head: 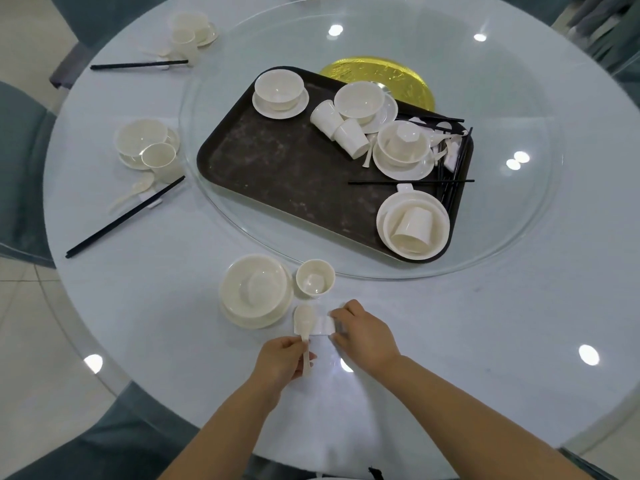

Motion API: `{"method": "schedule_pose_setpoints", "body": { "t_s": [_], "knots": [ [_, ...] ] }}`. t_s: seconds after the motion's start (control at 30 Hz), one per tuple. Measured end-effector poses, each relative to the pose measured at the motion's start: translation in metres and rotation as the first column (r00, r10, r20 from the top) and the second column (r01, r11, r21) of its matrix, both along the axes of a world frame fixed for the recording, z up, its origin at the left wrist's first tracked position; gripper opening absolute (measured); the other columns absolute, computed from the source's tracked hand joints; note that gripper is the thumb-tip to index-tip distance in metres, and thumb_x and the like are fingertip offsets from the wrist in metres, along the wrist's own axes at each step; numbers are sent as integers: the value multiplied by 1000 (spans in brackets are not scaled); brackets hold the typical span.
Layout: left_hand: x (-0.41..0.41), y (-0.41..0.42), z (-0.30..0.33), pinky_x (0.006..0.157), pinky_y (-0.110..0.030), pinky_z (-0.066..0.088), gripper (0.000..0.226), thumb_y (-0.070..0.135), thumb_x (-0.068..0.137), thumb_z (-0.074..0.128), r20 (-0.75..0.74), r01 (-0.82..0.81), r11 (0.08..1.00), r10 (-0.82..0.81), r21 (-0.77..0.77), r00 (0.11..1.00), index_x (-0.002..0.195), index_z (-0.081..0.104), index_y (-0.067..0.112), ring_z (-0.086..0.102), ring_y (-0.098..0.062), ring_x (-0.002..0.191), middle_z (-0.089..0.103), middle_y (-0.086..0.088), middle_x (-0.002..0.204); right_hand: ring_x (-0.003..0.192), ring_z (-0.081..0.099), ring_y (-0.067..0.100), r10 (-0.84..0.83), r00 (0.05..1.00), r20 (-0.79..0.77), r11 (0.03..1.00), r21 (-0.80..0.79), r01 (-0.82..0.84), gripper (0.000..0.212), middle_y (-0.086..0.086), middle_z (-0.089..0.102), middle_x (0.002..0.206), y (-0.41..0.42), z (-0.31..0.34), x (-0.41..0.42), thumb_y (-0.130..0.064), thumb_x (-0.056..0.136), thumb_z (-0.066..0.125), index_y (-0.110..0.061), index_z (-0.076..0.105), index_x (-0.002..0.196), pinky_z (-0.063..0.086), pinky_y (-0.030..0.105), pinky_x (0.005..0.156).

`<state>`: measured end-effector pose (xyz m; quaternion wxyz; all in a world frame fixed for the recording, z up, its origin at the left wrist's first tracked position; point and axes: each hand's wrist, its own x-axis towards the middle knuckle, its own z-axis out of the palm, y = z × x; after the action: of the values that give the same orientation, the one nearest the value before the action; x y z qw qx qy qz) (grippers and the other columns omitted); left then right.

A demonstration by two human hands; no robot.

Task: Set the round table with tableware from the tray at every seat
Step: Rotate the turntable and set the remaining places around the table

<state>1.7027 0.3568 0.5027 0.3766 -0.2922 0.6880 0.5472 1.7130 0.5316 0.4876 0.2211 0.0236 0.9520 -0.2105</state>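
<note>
1. The round counter (pixel 485 306) fills the view, with a glass turntable (pixel 512 216) on its middle and a gold disc (pixel 374 74) at the centre.
2. The dark tray (pixel 277 161) lies on the turntable and is far from emptied: four bowl-and-saucer sets, loose cups, spoons, rests and black chopsticks crowd its right side, while its left side is bare.
3. Two seats look finished. The far-left setting (pixel 194 29) and the mid-left setting (pixel 147 143) each show bowl, saucer, cup, spoon and a pair of chopsticks on a rest.
4. The near seat is partly laid: a bowl on its saucer (pixel 256 292) stands just left of an upright cup (pixel 315 278). No chopsticks lie here yet.
5. The right hand (pixel 363 336) has its fingers curled onto a small white chopstick rest (pixel 323 325) just below the cup, seemingly pinching or steadying it on the cloth.
6. The left hand (pixel 280 358) pinches the handle of a white spoon (pixel 303 320), whose bowl end points toward the saucer and sits just beside the rest.
7. Judged from this, two seats are done, a third is about half done, and the four sets on the tray suggest at least four more remain, along the right side of the counter.
</note>
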Motion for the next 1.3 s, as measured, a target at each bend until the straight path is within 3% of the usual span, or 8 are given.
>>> {"method": "schedule_pose_setpoints", "body": {
  "t_s": [0.1, 0.27, 0.4, 0.6, 0.8, 1.0, 1.3],
  "knots": [
    [1, 0, 0, 66, -27, 55, 16, 14, 94, 59, -10, 13, 999, -13, -29, 1000, 88, 71, 7, 70, -26, 82, 75, -12, 83, 98, 59, 22, 5, 1000, -11, 1000, -14, -6, 37, -2, 46, 125, 2, -2, 0, -33, 94, 55, -22, 53, 130, 52, 36, 77],
    [3, -2, -2, 85, -45, 54, 30, 17, 95, 54, -87, 185, 973, -197, -137, 976, 88, 69, -8, 61, -26, 75, 72, -20, 85, 99, 59, 22, 1, 1000, -30, 999, -35, -2, 38, -3, 47, 126, 4, -5, 1, -35, 93, 56, -24, 54, 129, 52, 36, 76],
    [1, -6, -2, 70, -34, 48, 27, 22, 91, 56, -127, 297, 926, -332, -235, 935, 75, 65, 2, 58, -21, 69, 68, -9, 74, 100, 59, 21, -3, 999, -33, 999, -51, 1, 40, -3, 47, 127, 5, -6, 1, -36, 92, 56, -25, 53, 131, 51, 35, 76],
    [-18, -18, 12, 71, -34, 50, 18, 27, 89, 57, -287, 180, 903, -305, -391, 908, 75, 62, 17, 65, -20, 75, 69, 1, 75, 101, 60, 15, -81, 988, -129, 988, -143, 62, 40, -7, 54, 124, 18, 8, -4, -43, 93, 56, -26, 55, 129, 49, 31, 80],
    [-56, -4, 40, 60, -28, 46, 28, 31, 91, 59, -516, 32, 948, -200, -316, 833, 69, 60, 15, 63, -21, 67, 66, -1, 65, 69, 47, 1, -289, 900, -327, 947, -234, 219, 22, -9, 63, 100, 43, 45, -40, -33, 92, 61, -24, 66, 112, 37, 22, 68],
    [-95, 31, 64, 67, -25, 49, 22, 36, 95, 55, -597, 113, 944, -286, -310, 750, 78, 63, 25, 63, -14, 72, 66, 9, 71, 72, 55, 9, -481, 793, -374, 869, -320, 376, 12, -11, 63, 87, 88, 80, -86, -27, 94, 59, -22, 69, 99, 39, 22, 66],
    [-158, 87, 63, 67, -34, 54, 19, 31, 94, 58, -640, 244, 944, -329, -220, 695, 80, 64, 20, 62, -14, 66, 66, 2, 67, 83, 56, 15, -673, 679, -294, 736, -170, 655, 17, -8, 61, 86, 171, 72, -132, -26, 92, 54, -20, 67, 100, 41, 28, 70]
  ]
}}
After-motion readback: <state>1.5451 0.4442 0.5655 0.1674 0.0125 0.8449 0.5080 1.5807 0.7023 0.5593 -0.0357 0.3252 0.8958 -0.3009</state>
